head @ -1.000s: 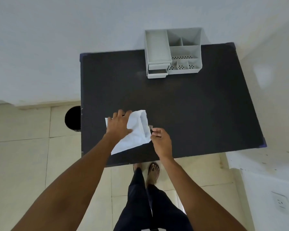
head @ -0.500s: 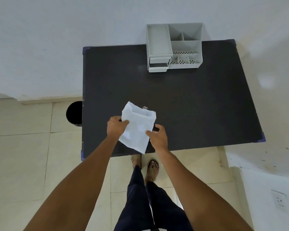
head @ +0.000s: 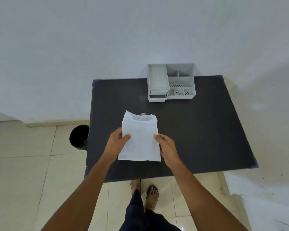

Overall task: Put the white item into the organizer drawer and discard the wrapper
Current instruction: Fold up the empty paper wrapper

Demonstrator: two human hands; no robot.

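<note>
Head view: flat white wrapper [head: 140,140], top open.

Organizer [head: 171,82] at far edge of surface [head: 207,130], against wall; its drawers [head: 157,96] on left side. Wrapper [head: 140,139] held above near-centre of surface, between left hand [head: 117,142] and right hand [head: 167,145]. Bin [head: 78,137] on floor, left of surface.

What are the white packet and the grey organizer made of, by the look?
White packet: thin paper or a papery non-woven, matte; it creases softly, its open top edge flops, and it holds shape between the left hand and right hand. Grey organizer: most likely moulded plastic, matte light grey; uniform colour, thin straight walls, rows of punched holes in the front trays.
</note>
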